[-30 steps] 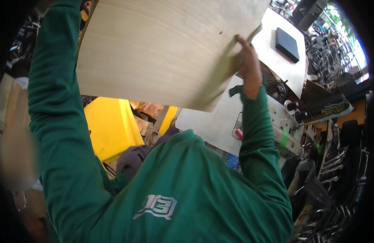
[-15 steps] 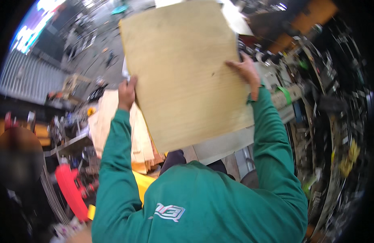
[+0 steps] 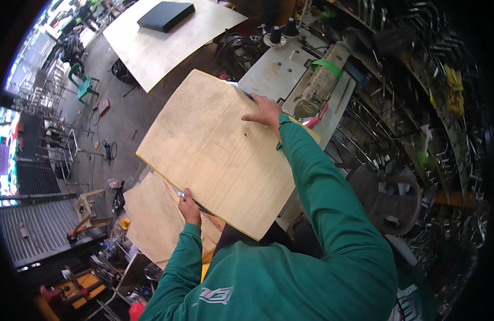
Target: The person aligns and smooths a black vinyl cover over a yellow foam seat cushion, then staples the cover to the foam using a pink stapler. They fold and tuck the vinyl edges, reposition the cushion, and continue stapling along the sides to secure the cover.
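Note:
A wood-grain board with yellow edges is held before me, tilted, its corners pointing up and down in the view. My left hand grips its lower left edge, thumb on the edge and fingers partly hidden underneath. My right hand is closed on the upper right edge, its thumb lying across the top face and the fingertips out of sight. Something white shows from under the board next to each hand. Below my left hand lies a stack of thin pale wood sheets.
A worktable with thread spools and a green-banded sewing machine arm stands right of the board. Beyond is a pale tabletop bearing a black box. A plastic chair stands at right, a green chair far left.
My view has swung right. The board has turned and come lower and closer to me, still in both hands. The pale tabletop with the black box now shows fully.

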`<state>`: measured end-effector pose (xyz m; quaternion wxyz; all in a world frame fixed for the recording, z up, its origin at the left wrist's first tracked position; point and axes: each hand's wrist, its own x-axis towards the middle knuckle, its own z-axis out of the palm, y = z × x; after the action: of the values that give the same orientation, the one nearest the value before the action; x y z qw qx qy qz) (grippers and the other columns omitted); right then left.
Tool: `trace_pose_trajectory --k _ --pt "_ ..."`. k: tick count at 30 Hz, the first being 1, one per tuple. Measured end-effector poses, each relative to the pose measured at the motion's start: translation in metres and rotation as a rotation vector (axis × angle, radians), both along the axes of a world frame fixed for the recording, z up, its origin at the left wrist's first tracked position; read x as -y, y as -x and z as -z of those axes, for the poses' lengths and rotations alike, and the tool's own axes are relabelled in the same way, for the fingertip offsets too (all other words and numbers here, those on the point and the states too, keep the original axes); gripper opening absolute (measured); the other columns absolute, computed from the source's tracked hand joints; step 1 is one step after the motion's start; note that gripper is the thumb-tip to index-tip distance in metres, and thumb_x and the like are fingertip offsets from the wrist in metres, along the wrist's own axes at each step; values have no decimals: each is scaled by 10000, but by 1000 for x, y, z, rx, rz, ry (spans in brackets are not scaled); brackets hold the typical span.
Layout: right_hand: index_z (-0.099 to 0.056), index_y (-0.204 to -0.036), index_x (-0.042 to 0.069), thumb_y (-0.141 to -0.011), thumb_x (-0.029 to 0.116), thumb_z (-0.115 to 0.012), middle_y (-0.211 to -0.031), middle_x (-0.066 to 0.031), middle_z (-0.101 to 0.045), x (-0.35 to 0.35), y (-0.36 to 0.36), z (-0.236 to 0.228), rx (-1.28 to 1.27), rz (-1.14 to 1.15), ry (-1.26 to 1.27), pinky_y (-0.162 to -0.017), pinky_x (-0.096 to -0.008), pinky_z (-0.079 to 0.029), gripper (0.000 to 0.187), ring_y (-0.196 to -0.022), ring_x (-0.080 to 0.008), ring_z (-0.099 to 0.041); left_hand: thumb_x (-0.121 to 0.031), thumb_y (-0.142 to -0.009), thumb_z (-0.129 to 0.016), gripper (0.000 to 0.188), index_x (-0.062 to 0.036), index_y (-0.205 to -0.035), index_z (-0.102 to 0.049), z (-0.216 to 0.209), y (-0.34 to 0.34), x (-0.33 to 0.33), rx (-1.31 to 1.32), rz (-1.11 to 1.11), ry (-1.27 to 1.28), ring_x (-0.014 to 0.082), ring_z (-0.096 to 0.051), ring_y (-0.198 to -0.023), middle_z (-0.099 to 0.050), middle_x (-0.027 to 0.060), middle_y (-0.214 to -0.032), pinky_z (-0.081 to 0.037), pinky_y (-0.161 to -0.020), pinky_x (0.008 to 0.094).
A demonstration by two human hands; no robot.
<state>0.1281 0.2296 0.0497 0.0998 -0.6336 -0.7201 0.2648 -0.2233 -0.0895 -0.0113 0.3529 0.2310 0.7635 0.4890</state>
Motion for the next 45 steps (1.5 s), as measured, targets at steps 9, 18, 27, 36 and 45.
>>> trace_pose_trajectory --k 9,18,27,36,45 --pt "-481 -1650 118 -809 748 -798 -1457 -175 -621 53 3 -1 157 191 -167 -1165 -562 -404 1097 -1359 -409 -571 -460 -1165 -559 494 20 -1103 -659 0 -46 50 246 48 140 163 -616 -890 -690 61 -1000 -526 -785 349" --pt "-558 -1568 45 -856 704 -777 -1363 -165 -629 104 9 14 75 420 -278 -1100 -533 -399 995 -1273 -364 -572 -462 -1163 -549 498 -1 -1344 -603 9 54 48 469 346 285 266 -725 -991 -729 109 -1175 -619 -855 428" --pt "-795 -1188 114 -718 877 -766 -1216 -127 -774 57 17 -4 126 623 91 -1038 -497 -423 897 -1226 -313 -671 -536 -1083 -690 497 -44 -1052 -747 -36 117 -36 47 1202 980 173 -658 -726 -740 102 -850 -537 -659 372" --pt "-790 -1133 67 -729 847 -785 -1128 -141 -791 27 77 -104 227 687 -25 -1070 -510 -438 879 -1183 -333 -686 -438 -1048 -788 483 2 -851 -755 -100 179 -97 320 880 816 88 -527 -572 -645 3 -679 -408 -512 316" --pt "-746 -1227 86 -764 776 -809 -1277 -129 -756 24 59 -227 217 913 -306 -1139 -556 -416 833 -1279 -322 -662 -406 -1073 -757 478 -24 -792 -703 -115 179 -178 163 1140 277 90 -526 -584 -657 11 -693 -389 -519 302"
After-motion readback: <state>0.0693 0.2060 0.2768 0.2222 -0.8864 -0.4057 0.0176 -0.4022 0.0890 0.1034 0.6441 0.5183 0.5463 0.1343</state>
